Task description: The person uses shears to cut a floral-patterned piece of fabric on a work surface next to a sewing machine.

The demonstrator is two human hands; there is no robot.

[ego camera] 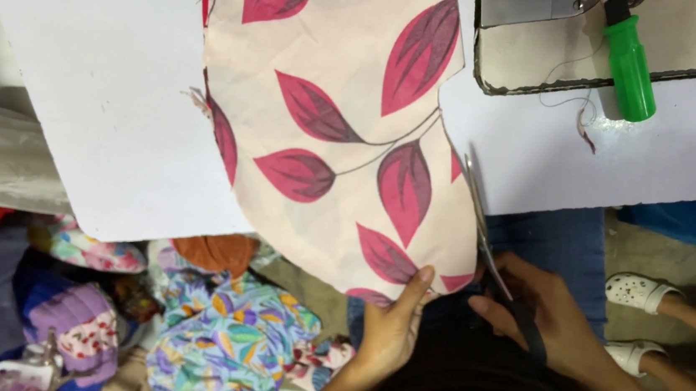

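White table [103,115], leaf-print fabric [328,135] hanging off near edge. Left hand [391,325] pinches fabric hem; right hand [534,317] closed around scissors [480,224]. Loose hanging fabric could skew the cut.

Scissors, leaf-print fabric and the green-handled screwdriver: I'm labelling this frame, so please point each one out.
Scissors [480,220], head view, on the long metal blade along the fabric's right edge.
Leaf-print fabric [338,119], head view, on the cream middle among the red leaves.
Green-handled screwdriver [632,69], head view, on the green plastic handle.
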